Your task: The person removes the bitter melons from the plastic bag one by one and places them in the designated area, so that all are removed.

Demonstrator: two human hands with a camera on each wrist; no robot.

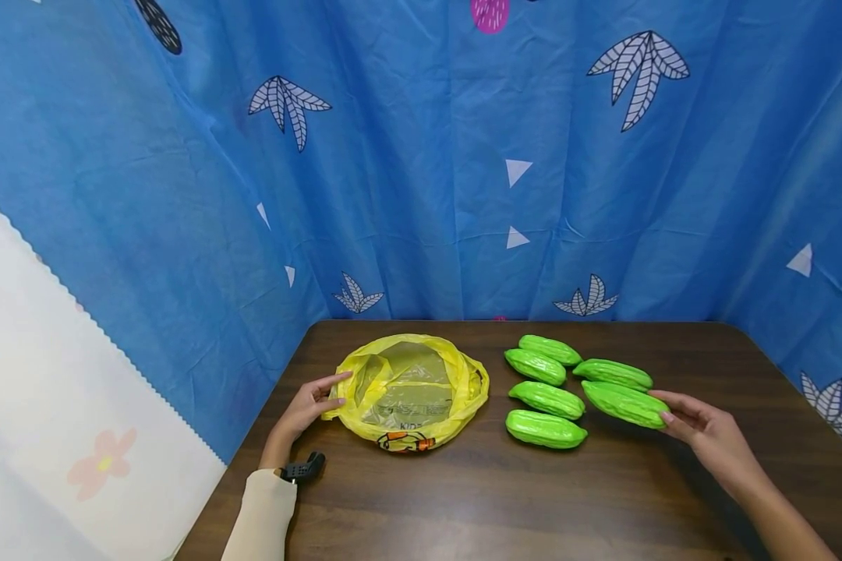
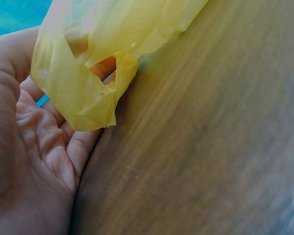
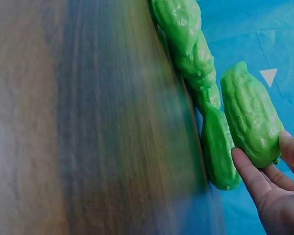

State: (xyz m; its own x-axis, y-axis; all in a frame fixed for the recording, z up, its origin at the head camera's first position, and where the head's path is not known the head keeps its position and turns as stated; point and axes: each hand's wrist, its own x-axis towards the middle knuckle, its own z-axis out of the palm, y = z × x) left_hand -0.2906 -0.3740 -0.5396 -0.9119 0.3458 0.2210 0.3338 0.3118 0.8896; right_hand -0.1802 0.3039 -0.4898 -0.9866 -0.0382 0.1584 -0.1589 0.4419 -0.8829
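Observation:
A yellow plastic bag (image 1: 466, 393) lies with its mouth spread wide on the brown table. My left hand (image 1: 312, 403) holds the bag's left rim, and in the left wrist view its fingers pass behind the yellow handle loop (image 2: 83, 105). At the right, my right hand (image 1: 705, 432) grips a bright green bitter gourd (image 3: 250, 115) by its near end, thumb on one side and fingers on the other. That gourd is raised off the table. Close beside it, another bitter gourd (image 1: 613, 374) rests on the table.
Several more green bitter gourds (image 1: 547, 430) lie in a loose column between the bag and my right hand. The wooden table (image 1: 463, 499) ends at a blue patterned curtain (image 1: 407, 195) behind and at the sides. A black strap device (image 1: 303, 467) sits on the left wrist.

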